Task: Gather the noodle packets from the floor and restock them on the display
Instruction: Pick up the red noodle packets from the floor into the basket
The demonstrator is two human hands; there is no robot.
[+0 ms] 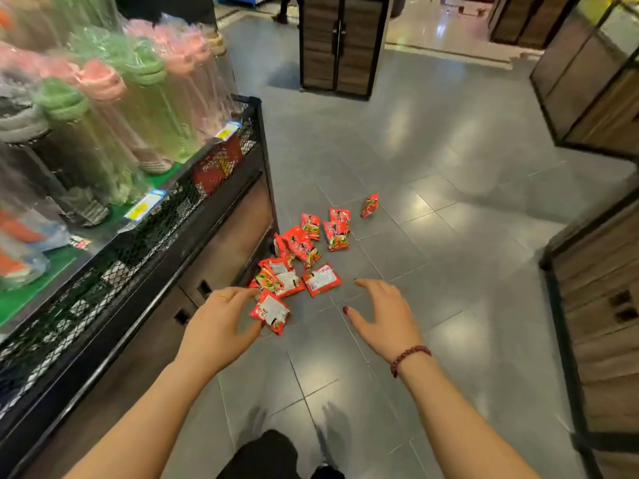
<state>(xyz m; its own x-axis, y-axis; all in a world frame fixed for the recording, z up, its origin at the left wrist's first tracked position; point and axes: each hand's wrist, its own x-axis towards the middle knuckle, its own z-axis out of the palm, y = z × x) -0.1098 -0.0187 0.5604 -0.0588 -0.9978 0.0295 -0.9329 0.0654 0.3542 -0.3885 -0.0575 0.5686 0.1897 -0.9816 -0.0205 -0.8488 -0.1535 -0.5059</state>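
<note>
Roughly a dozen noodle packets [304,247] lie scattered on the floor [449,236] along the display [207,209] base edge, none plainly gathered, the right hand [383,316] spread open above them, the left hand [218,323] at the nearest packet [271,312], grip unclear.

Red noodle packets [301,244] scattered on grey floor [449,236] at 12 o'clock, left hand [218,323] and right hand [383,316] outstretched with fingers spread, mesh-fronted display [103,274] at 9 o'clock
</note>
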